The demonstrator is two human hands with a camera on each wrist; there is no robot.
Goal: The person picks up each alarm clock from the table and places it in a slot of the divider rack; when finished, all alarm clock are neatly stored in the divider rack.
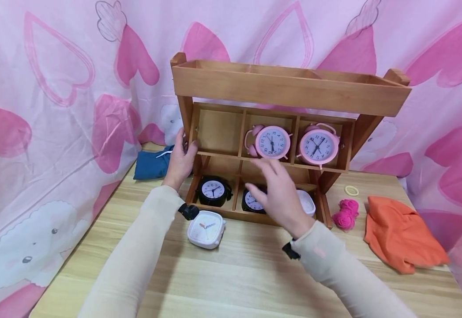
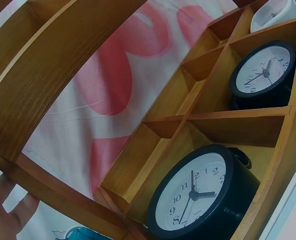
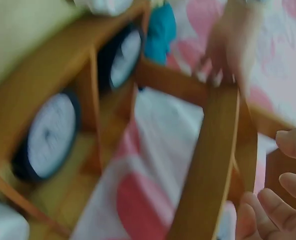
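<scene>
My right hand [image 1: 280,194] hovers open below the pink clock [image 1: 272,142]; light, breakable, I'd grip its round body. My left hand [image 1: 180,160] holds the shelf [image 1: 290,88].

Hour numerals 1–12 on the black clock [image 2: 203,195] dial; nothing else legible

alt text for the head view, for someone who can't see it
A person's left hand holds the side of a wooden shelf while the right hand hovers open before it. Two pink alarm clocks sit above two black clocks; a white clock lies on the table.
</scene>
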